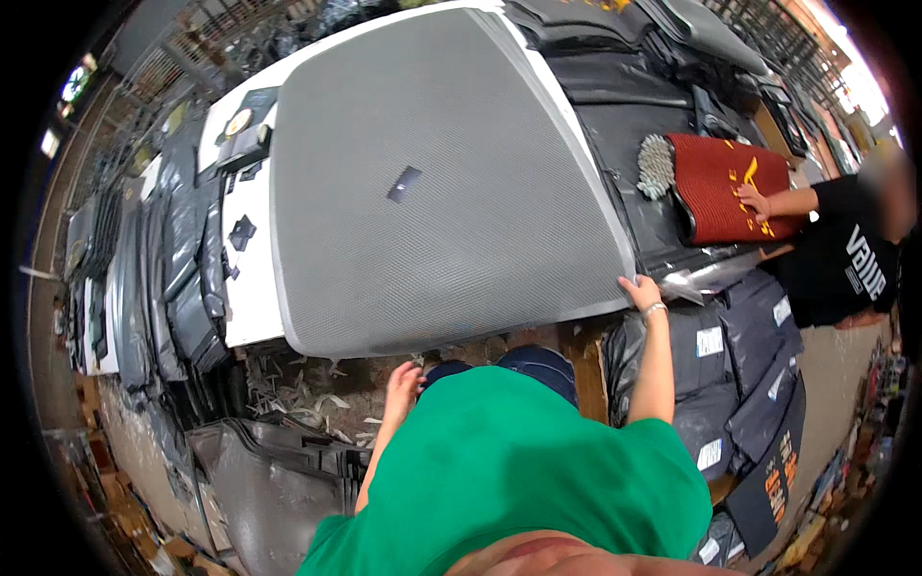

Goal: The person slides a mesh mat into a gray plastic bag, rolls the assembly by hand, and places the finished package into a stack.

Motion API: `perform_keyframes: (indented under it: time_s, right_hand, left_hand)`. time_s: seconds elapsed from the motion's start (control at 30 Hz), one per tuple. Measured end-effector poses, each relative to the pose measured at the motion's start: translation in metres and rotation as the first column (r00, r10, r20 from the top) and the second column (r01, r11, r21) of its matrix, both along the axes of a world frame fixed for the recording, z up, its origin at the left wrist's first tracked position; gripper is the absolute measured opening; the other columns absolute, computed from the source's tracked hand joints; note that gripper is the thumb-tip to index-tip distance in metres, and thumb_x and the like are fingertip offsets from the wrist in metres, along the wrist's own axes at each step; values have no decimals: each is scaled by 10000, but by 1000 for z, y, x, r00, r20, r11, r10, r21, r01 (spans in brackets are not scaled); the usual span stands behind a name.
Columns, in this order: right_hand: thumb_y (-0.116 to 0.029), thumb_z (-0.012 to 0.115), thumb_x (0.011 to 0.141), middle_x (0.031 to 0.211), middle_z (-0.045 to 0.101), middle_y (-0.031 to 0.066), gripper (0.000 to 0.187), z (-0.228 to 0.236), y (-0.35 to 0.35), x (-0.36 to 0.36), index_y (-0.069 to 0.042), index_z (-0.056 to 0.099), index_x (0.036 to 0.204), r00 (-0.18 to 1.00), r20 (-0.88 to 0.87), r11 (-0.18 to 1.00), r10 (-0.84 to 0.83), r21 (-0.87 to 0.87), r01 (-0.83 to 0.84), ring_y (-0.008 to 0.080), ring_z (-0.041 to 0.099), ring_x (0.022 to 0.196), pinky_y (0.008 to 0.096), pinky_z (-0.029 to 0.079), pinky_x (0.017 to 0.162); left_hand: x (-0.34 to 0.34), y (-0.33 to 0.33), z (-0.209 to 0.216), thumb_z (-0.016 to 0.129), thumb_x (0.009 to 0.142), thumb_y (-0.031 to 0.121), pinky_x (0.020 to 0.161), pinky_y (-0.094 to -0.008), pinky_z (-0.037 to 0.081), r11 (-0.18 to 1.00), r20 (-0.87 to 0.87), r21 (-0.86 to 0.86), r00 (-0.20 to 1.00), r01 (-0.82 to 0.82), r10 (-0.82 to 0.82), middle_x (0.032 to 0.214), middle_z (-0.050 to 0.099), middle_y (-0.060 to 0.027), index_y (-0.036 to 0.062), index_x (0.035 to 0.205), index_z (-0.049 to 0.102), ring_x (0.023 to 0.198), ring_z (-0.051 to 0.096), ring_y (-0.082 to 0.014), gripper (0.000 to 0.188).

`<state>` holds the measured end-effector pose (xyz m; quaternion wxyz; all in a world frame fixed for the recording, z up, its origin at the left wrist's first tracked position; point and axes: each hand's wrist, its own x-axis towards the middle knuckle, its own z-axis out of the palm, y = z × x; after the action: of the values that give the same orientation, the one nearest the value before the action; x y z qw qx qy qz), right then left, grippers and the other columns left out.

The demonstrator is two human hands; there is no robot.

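Note:
A large grey textured mat (442, 230) with rounded corners lies flat on a white-topped table (252, 312). More mat edges show along its right side, so it seems to lie on a stack. A small dark rectangular piece (404, 183) rests on its surface. My right hand (642, 291) pinches the mat's near right corner, the thumb on top. In front of the near edge, close to my thighs, my left hand (405, 386) hangs with loosely bent fingers and nothing in them, apart from the mat.
At right, a co-worker's hand (755, 203) rests on a red mat roll (715, 182) on black sheets. Bagged dark packages (706, 370) stand by my right arm. Black sheets (187, 259) hang at left. Dark mats (274, 490) and floor scraps (322, 408) lie near my left side.

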<state>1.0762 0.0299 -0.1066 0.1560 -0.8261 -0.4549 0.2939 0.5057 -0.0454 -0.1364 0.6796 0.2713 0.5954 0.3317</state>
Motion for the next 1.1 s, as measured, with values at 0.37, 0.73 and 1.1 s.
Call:
perform_keyframes:
  time_s: [0.37,0.73,1.1]
  right_hand:
    - [-362,498,927,1019,651,88,405,171,48,-90,-7,592,1098,-125,-924,662,362,160,733,212,612,872,342,469,785]
    - [-358,466,929,914,625,67,346,240,-28,-51,-49,615,978,199,-874,303,444,355,884,191,592,812,345,490,700]
    - [-269,476,954,1318,464,149,419,226,141,-82,-1,463,1276,614,-559,499,558,817,290,248,450,1215,369,377,1016]
  left_hand:
    - [62,20,52,490,891,487,1073,-426,282,865,709,-281,518,-416,479,1385,393,-113,17,1364,319,1237,390,-284,688]
    - [-40,65,225,502,845,251,861,-405,452,261,258,929,965,-262,48,1166,535,-143,2,1259,443,1050,523,-268,487]
    - [46,294,252,324,979,427,1066,-382,282,555,-271,803,963,218,13,1347,461,-157,59,1369,395,1251,424,-247,541]
